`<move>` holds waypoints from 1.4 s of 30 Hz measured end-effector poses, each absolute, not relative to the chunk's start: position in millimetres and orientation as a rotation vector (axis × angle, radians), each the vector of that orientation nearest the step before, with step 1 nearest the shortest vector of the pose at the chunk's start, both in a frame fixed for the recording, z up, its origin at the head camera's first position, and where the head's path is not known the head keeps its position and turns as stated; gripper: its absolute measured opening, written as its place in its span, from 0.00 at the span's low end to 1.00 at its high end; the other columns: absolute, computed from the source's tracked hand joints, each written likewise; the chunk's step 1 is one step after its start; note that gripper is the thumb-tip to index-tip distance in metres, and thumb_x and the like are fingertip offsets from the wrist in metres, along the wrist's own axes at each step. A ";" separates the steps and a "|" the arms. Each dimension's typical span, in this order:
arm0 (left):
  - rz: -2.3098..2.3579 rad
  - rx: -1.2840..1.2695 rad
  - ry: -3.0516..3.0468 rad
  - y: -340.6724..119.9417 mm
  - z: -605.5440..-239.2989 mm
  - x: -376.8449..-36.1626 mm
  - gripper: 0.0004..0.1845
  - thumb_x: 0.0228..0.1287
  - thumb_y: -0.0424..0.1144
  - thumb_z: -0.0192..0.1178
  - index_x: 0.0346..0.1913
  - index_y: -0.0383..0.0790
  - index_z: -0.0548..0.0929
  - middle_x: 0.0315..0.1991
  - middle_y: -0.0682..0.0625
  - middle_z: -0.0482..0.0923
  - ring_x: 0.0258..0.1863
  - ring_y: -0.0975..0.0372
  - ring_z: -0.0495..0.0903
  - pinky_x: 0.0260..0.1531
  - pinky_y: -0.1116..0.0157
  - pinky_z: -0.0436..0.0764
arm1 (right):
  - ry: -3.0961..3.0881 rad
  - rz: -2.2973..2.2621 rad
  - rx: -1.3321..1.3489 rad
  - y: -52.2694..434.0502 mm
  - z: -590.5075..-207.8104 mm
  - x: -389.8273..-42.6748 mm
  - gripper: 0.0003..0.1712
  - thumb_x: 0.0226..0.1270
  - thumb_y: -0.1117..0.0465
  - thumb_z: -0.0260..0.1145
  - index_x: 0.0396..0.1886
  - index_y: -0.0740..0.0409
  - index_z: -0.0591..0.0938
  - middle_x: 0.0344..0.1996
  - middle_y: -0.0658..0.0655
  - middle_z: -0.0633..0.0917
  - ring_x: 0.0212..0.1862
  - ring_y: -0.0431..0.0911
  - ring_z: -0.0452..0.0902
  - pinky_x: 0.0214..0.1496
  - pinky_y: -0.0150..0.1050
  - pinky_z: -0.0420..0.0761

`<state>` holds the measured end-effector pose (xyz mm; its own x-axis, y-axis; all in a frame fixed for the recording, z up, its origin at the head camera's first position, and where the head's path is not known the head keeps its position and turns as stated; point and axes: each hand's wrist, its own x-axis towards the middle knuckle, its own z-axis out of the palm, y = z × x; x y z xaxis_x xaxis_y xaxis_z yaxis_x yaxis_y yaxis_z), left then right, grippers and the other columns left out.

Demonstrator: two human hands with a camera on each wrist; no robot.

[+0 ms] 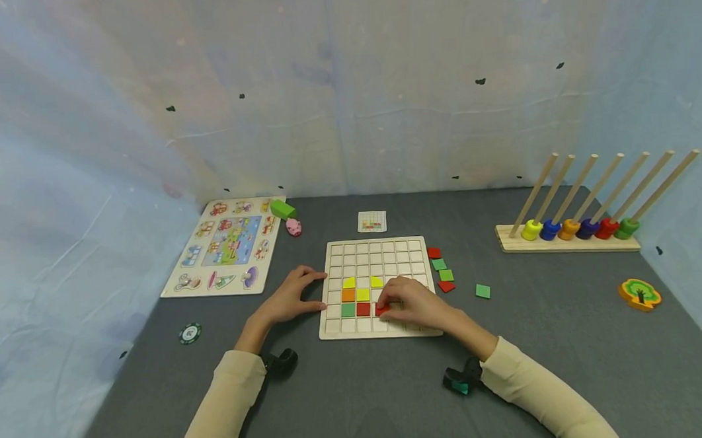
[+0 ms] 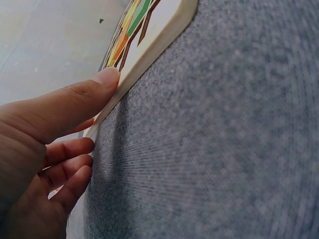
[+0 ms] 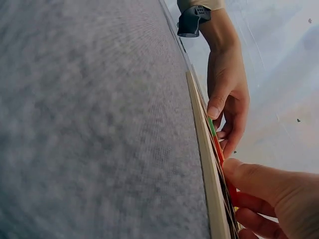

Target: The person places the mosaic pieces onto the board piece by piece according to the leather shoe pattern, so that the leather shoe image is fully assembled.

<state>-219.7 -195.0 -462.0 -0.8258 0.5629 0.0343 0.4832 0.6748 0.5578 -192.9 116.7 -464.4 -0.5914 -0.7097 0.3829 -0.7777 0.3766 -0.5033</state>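
Note:
A wooden grid board (image 1: 333, 326) lies on the dark table, with several yellow, orange, green and red square tiles in its cells. My right hand (image 1: 413, 303) is over the board's lower right part and pinches a red tile (image 1: 381, 310) between thumb and fingers. That tile is at the board's surface, right of another red tile (image 1: 363, 309); whether it lies flat is hidden by the fingers. My left hand (image 1: 292, 296) touches the board's left edge with thumb and forefinger spread apart. In the left wrist view, the thumb (image 2: 107, 77) rests against the board's rim.
Several loose red and green tiles (image 1: 446, 275) lie right of the board, one green tile (image 1: 482, 291) farther out. A small pattern card (image 1: 371, 221) sits behind it. Around are a picture puzzle (image 1: 210, 266), pink pig (image 1: 294, 227), green block (image 1: 283, 209), poker chip (image 1: 190, 333), peg stand (image 1: 567, 244) and tree piece (image 1: 639, 294).

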 end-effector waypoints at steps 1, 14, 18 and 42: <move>0.852 0.864 2.746 -195.2 -462.3 -219.9 0.34 0.54 0.47 0.68 0.64 0.40 0.71 0.53 0.43 0.65 0.52 0.52 0.63 0.55 0.51 0.64 | -2.517 1.008 1.370 116.9 -463.7 -192.8 0.08 0.52 0.59 0.73 0.32 0.55 0.84 0.32 0.49 0.82 0.37 0.40 0.73 0.44 0.35 0.72; 0.877 0.878 2.735 -196.0 -462.0 -219.5 0.35 0.54 0.48 0.68 0.64 0.39 0.70 0.53 0.43 0.64 0.52 0.52 0.63 0.54 0.51 0.65 | -2.473 0.983 1.409 118.4 -464.2 -195.2 0.07 0.53 0.62 0.72 0.34 0.55 0.86 0.33 0.50 0.84 0.40 0.43 0.75 0.45 0.37 0.72; 0.874 0.877 2.736 -195.8 -461.7 -219.2 0.34 0.55 0.47 0.68 0.64 0.39 0.70 0.53 0.43 0.64 0.52 0.53 0.63 0.54 0.51 0.65 | -2.492 0.973 1.393 118.1 -462.9 -195.2 0.07 0.54 0.60 0.72 0.33 0.54 0.87 0.33 0.49 0.83 0.40 0.42 0.73 0.45 0.37 0.72; 0.852 0.868 2.734 -195.7 -461.4 -219.3 0.35 0.55 0.49 0.67 0.65 0.41 0.69 0.55 0.43 0.63 0.54 0.52 0.63 0.55 0.50 0.64 | -2.542 1.052 1.043 195.8 -440.0 -209.7 0.13 0.62 0.64 0.66 0.46 0.60 0.83 0.37 0.53 0.83 0.38 0.45 0.77 0.36 0.47 0.76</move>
<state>-219.3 -195.7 -461.4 -0.8216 0.5694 0.0285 0.4849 0.6715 0.5603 -209.7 195.8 -440.0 -0.7317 -0.5355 0.4217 -0.6770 0.4981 -0.5419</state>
